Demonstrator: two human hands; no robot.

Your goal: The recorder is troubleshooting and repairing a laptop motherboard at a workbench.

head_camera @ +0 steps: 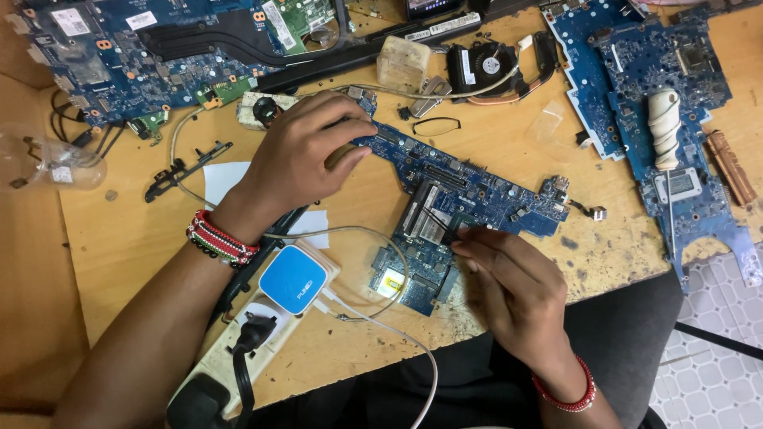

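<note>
Blue laptop circuit board: lies flat on the worn wooden counter, central, between both hands.

Left hand: palm down, fingers curled over the board's upper-left corner, pressing it steady; beaded bracelet at the wrist.

Right hand: at the board's lower edge, fingertips pinched at a small item beside the memory slot, possibly a thin tool or clip; too small to tell.

Nearby: white power strip with blue adapter and white cable looping against the board; cooling fan above; further blue boards upper left and right.

Risk, as judged: the looping cable could snag the right wrist and drag the board; a slip of the pinching fingers could bend the slot's pins, should the left hand's pressure ease.
</note>
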